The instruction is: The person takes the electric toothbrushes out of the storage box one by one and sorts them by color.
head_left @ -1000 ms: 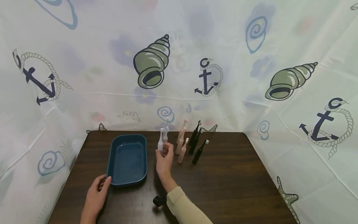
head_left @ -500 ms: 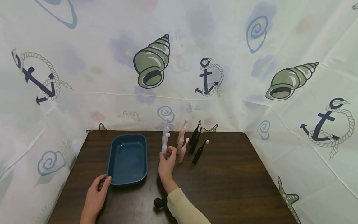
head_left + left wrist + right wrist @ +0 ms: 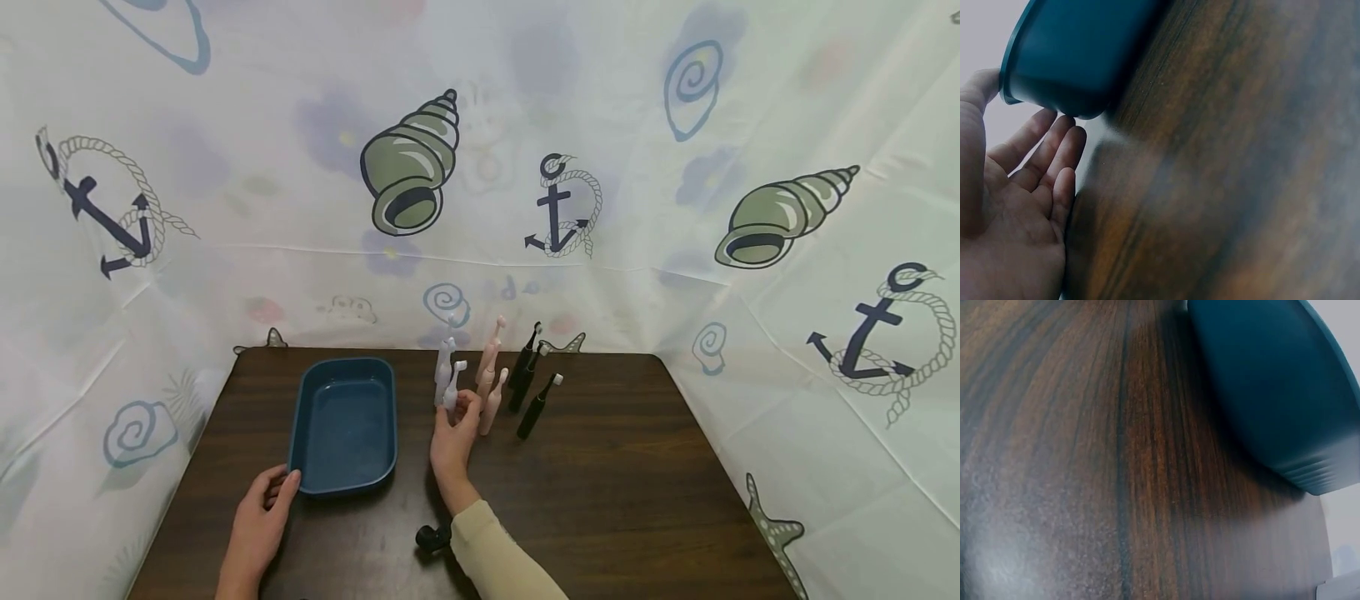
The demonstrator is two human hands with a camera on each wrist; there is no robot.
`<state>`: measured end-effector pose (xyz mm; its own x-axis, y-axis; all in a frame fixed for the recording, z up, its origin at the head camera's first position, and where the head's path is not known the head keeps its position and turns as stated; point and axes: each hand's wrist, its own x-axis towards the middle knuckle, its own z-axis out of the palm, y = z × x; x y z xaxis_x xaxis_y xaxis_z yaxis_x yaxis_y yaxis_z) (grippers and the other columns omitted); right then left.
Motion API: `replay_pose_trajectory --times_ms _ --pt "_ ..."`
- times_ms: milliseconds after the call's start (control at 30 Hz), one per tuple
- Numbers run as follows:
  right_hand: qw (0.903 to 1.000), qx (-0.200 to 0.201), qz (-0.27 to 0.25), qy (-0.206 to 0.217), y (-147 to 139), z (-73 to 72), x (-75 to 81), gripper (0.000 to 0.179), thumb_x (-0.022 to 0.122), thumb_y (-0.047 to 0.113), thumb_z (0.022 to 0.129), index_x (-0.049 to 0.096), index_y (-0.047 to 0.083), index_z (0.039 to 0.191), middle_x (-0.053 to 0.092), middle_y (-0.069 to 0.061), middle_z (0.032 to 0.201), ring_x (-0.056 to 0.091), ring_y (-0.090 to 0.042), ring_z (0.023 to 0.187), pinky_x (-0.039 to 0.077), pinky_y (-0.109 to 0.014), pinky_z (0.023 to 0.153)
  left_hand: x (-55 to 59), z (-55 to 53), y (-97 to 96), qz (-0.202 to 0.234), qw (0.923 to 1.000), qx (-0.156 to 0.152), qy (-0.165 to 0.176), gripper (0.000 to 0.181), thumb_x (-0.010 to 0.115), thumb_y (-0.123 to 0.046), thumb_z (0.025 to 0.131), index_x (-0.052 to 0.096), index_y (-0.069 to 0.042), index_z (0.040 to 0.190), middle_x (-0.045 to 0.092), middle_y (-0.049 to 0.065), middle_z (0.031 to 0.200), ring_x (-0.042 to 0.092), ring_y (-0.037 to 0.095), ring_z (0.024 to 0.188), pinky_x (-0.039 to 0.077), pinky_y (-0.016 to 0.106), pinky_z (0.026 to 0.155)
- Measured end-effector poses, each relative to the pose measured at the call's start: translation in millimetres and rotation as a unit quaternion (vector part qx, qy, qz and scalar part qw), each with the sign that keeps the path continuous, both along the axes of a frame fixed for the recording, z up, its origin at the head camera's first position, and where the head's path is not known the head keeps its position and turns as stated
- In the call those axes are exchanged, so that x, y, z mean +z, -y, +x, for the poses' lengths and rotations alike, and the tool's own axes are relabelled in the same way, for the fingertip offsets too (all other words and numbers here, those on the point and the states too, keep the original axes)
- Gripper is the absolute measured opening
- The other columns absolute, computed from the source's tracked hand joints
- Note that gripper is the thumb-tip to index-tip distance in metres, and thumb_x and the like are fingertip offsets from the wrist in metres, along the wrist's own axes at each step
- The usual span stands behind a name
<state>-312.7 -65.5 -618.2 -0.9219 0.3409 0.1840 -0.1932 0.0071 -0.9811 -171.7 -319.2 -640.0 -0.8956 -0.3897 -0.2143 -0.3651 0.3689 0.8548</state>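
Observation:
My right hand (image 3: 454, 437) pinches a white electric toothbrush (image 3: 452, 392) that stands upright in the head view, just in front of two other white toothbrushes (image 3: 442, 371). To their right are three pink toothbrushes (image 3: 491, 404) and three black toothbrushes (image 3: 531, 417). Whether the held toothbrush's base touches the table is hidden by the fingers. At the near left corner of the blue tray (image 3: 345, 487), my left hand (image 3: 258, 521) rests with loosely bent fingers. In the left wrist view the thumb touches the rim, and the fingertips (image 3: 1075, 134) lie near the underside.
The dark wooden table (image 3: 600, 500) carries the tray on the left and the toothbrushes at the back middle. A patterned white cloth (image 3: 637, 300) hangs behind and beside it. A small black device (image 3: 431, 540) is at the right wrist.
My right hand has brought the white toothbrush rightward and slightly nearer, from the left of the white ones to in front of them. The left hand and tray stay put.

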Motion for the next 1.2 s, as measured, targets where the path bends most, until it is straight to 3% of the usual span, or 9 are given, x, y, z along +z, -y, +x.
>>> replay_pose_trajectory --times_ms 133,333,533,733,967,1200 --pt "1.0 -0.003 0.002 0.009 0 0.2 -1.0 0.036 0.069 -0.01 0.098 0.053 0.008 0.125 0.059 -0.012 0.126 0.056 -0.035 0.12 0.046 -0.053 0.107 -0.5 0.4 -0.9 0.0 1.0 0.006 -0.001 0.072 0.051 -0.06 0.11 0.05 -0.004 0.155 0.061 0.021 0.145 0.048 -0.009 0.099 0.04 0.01 0.081" --pt "0.9997 -0.015 0.012 0.016 -1 -0.6 -2.9 0.033 0.073 -0.006 0.096 0.058 0.008 0.122 0.063 -0.014 0.123 0.059 -0.036 0.117 0.047 -0.047 0.1 0.5 -1.6 -2.7 -0.003 0.9999 0.014 -0.001 0.072 0.051 -0.06 0.11 0.05 -0.003 0.154 0.061 0.022 0.145 0.053 0.011 0.11 0.041 0.013 0.081" --pt "0.999 -0.017 0.03 0.03 -2 0.8 -7.8 0.03 0.075 -0.001 0.097 0.061 0.011 0.121 0.066 -0.011 0.12 0.061 -0.028 0.114 0.046 -0.042 0.096 1.3 -1.5 -2.6 0.0 0.9999 0.011 0.001 0.073 0.05 -0.06 0.11 0.049 -0.003 0.155 0.061 0.022 0.146 0.052 0.009 0.109 0.041 0.014 0.082" --pt "0.9978 -0.015 0.053 0.036 -3 2.9 -15.5 0.032 0.074 -0.002 0.095 0.06 0.008 0.122 0.065 -0.013 0.122 0.061 -0.027 0.113 0.05 -0.044 0.095 1.7 -1.2 -3.5 0.003 1.0 0.007 0.003 0.074 0.049 -0.06 0.11 0.048 -0.002 0.156 0.059 0.024 0.147 0.054 0.021 0.118 0.041 0.013 0.08" --pt "0.993 -0.015 0.089 0.077 -4 6.0 -26.4 0.041 0.076 -0.001 0.091 0.056 0.007 0.126 0.059 -0.014 0.129 0.057 -0.03 0.12 0.051 -0.049 0.102 1.8 -0.8 -4.7 -0.001 1.0 0.008 0.002 0.072 0.05 -0.059 0.11 0.049 -0.003 0.155 0.06 0.023 0.146 0.052 0.007 0.108 0.04 0.011 0.079" --pt "0.9888 -0.005 0.1 0.11 -3 9.0 -24.0 0.048 0.076 0.002 0.09 0.055 0.005 0.132 0.056 -0.015 0.135 0.055 -0.032 0.123 0.048 -0.05 0.106 1.3 -1.3 -3.4 0.004 0.9999 0.006 0.008 0.073 0.049 -0.059 0.11 0.047 -0.003 0.156 0.059 0.023 0.148 0.053 0.017 0.116 0.041 0.013 0.081"
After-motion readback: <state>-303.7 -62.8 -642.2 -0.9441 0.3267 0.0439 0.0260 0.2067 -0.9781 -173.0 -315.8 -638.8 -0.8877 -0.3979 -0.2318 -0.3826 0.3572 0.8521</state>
